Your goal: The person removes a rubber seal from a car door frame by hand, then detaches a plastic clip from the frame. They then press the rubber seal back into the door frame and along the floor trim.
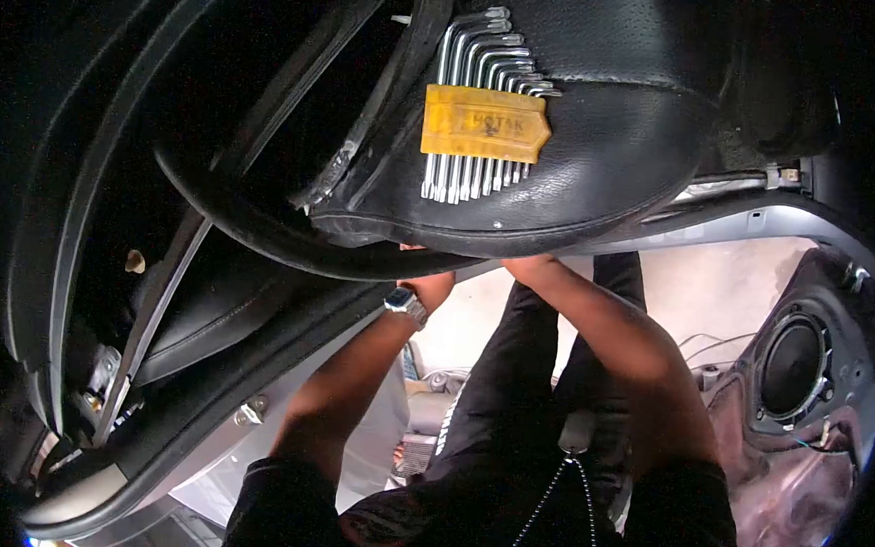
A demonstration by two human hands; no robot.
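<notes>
Both forearms reach up to the lower edge of a black leather car seat (604, 173). My left hand (429, 285), with a metal watch (406, 305) on its wrist, goes under the black curved trim (289, 249); its fingers are hidden. Only the wrist side of my right hand (528, 266) shows below the seat's edge, and its fingers are also out of sight. On the seat above the hands lies a yellow holder (482, 123) with several L-shaped metal keys through it.
At the right, an opened door panel shows a round speaker (796, 366) and loose plastic sheeting (794, 506). A metal door striker (251, 410) sits on the body frame at lower left. Black seals and trim strips (115, 143) curve along the left.
</notes>
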